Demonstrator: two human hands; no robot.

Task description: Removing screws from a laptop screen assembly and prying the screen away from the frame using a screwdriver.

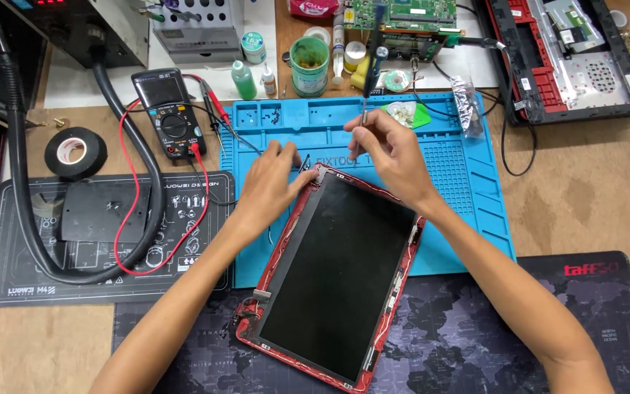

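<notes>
A laptop screen panel in a red lid [337, 270] lies tilted across the blue work mat [468, 182]. My right hand [391, 149] holds a screwdriver [370, 69] upright, its tip down near the lid's top edge. My left hand [271, 182] rests at the lid's top left corner, fingers pinching a small dark part there. Both forearms reach in from the bottom of the view.
A multimeter [169, 113] with red and black leads sits left of the mat, beside a roll of black tape [76, 152] and a black hose [23, 190]. Bottles, a green tub [309, 66], a circuit board and an opened laptop base [570, 58] line the back. A dark desk mat [490, 328] lies in front.
</notes>
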